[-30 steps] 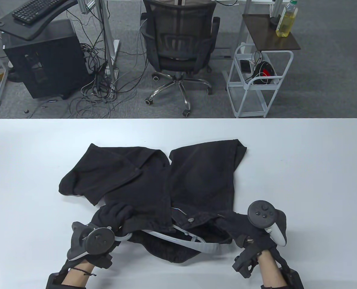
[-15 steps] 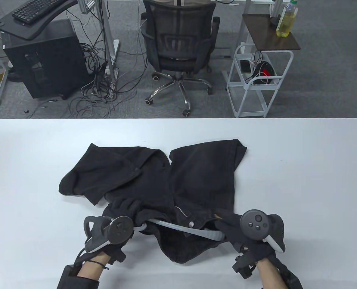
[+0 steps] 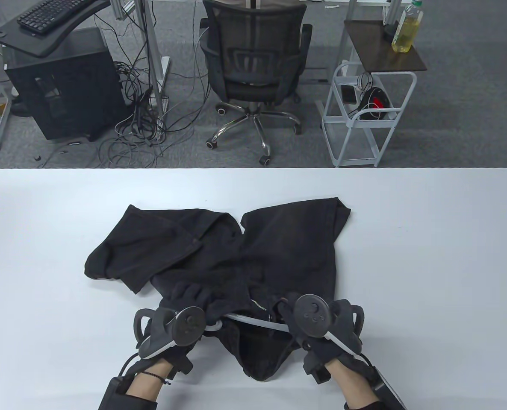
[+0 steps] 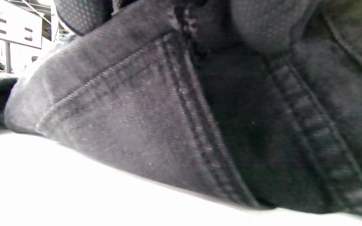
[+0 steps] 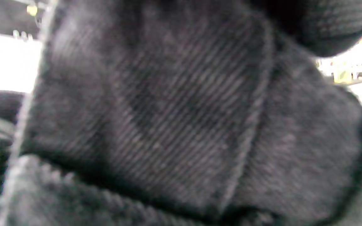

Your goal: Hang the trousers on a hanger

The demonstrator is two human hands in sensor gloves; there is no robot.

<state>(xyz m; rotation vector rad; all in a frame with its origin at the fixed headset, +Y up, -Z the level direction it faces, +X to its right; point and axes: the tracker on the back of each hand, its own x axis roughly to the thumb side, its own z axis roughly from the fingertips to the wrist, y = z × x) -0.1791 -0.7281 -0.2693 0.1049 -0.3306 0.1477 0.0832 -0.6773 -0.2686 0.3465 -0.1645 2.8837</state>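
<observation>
Black denim trousers [image 3: 279,247] lie spread on the white table [image 3: 428,256], waistband towards me and bunched. A pale grey hanger [image 3: 253,321] runs through the waistband; only a short bar shows between my hands. My left hand [image 3: 187,297] grips the waistband at the hanger's left end, fingers curled over the fabric. My right hand [image 3: 285,314] grips the waistband and hanger on the right. The left wrist view is filled with denim seams [image 4: 137,119] under a gloved fingertip [image 4: 262,25]. The right wrist view is filled with blurred denim [image 5: 174,119].
Bare table lies to either side of the trousers. Beyond the far edge stand an office chair [image 3: 253,64], a white cart [image 3: 364,115] and a side table with a bottle [image 3: 407,30].
Both hands have moved inward, the right one far to the left. The waistband has bunched between them and much less of the hanger shows.
</observation>
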